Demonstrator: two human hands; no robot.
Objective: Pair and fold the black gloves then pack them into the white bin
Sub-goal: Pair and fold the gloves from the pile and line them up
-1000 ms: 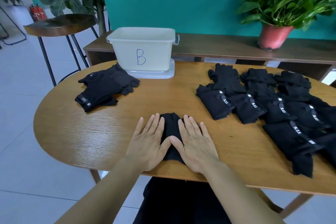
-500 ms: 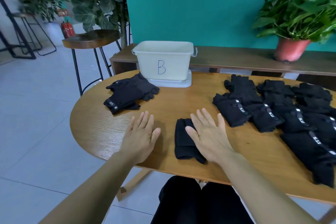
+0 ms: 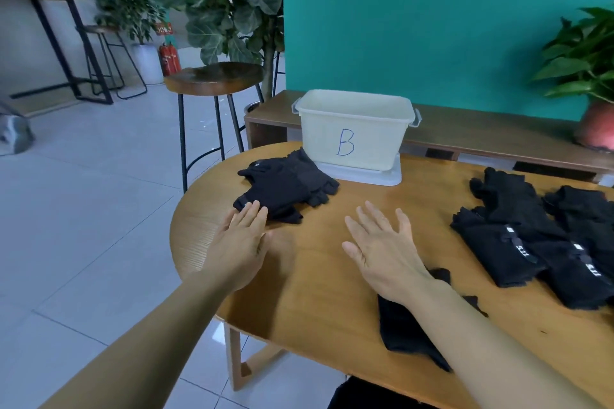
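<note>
A small pile of loose black gloves [image 3: 285, 184] lies at the table's far left, in front of the white bin [image 3: 355, 133] marked "B". My left hand [image 3: 241, 244] is flat with straight fingers, its fingertips at the near edge of that pile. My right hand [image 3: 382, 246] hovers open over the bare wood in the middle. Under my right forearm lies a folded black glove pair [image 3: 403, 330], partly hidden. Several more black gloves [image 3: 531, 236] lie in rows on the right.
The bin stands on its white lid [image 3: 362, 174] at the back of the oval wooden table [image 3: 315, 292]. A round stool [image 3: 214, 78] stands left of the table. A low wooden bench [image 3: 498, 133] with a potted plant [image 3: 594, 123] runs behind.
Both hands left the folded pair and moved forward and left, the left hand reaching the loose pile. The view swung to the left.
</note>
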